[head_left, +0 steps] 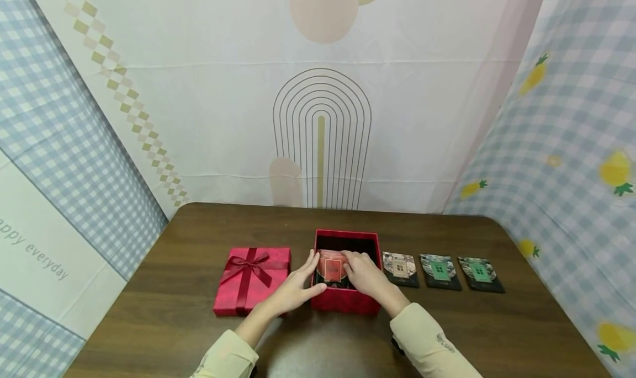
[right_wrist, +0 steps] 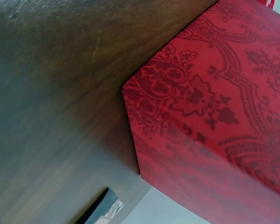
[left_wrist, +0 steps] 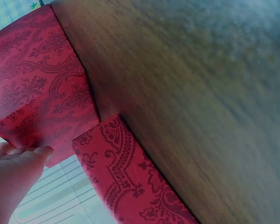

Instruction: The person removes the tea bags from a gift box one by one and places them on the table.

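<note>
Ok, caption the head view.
Both hands set a red packet in an open red box.

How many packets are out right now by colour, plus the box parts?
Red packet, in the open box under both hands: 1
Beige-window packet, on the table: 1
Green-window packets, on the table: 2
Open red box: 1
Red lid with bow: 1
Total: 6
</note>
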The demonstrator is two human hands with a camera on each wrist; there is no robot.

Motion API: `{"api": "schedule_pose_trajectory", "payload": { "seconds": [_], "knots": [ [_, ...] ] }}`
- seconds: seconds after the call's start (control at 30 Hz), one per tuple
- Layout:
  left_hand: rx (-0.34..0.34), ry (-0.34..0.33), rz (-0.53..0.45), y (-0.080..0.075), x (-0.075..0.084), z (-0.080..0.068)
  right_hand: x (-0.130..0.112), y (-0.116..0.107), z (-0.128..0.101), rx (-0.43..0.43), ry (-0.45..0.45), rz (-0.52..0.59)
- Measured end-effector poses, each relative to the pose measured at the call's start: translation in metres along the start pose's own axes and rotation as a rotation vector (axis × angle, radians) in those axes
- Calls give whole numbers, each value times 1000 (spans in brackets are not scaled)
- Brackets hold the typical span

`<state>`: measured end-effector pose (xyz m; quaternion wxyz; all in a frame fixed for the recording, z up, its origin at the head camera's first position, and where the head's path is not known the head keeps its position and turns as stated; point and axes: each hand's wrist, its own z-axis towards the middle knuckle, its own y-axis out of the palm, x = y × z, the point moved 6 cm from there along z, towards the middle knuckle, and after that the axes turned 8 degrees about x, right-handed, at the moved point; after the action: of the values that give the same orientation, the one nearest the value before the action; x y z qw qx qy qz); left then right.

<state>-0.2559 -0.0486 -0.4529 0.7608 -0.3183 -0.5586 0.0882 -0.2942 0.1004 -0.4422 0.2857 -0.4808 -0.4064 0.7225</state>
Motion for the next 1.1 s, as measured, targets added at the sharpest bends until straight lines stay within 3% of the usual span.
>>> {"api": "schedule_pose_trajectory", "payload": {
  "seconds": [0.27, 0.43, 0.77, 0.9, 1.1],
  "knots": [
    [-11, -6, -9, 0, 1, -1, 6, 11, -4, -171, 125, -72],
    [-18, -5, -8, 1, 1, -1, 5, 14, -4, -260, 129, -41],
    [6, 18, -2, 0, 2, 1, 8, 15, -3, -317, 167, -45],
    [0, 12, -6, 1, 0, 1, 6, 13, -2, -287, 137, -23],
    [-15, -1, -11, 1, 0, 1, 2, 7, 0, -165, 62, 56]
  ]
}}
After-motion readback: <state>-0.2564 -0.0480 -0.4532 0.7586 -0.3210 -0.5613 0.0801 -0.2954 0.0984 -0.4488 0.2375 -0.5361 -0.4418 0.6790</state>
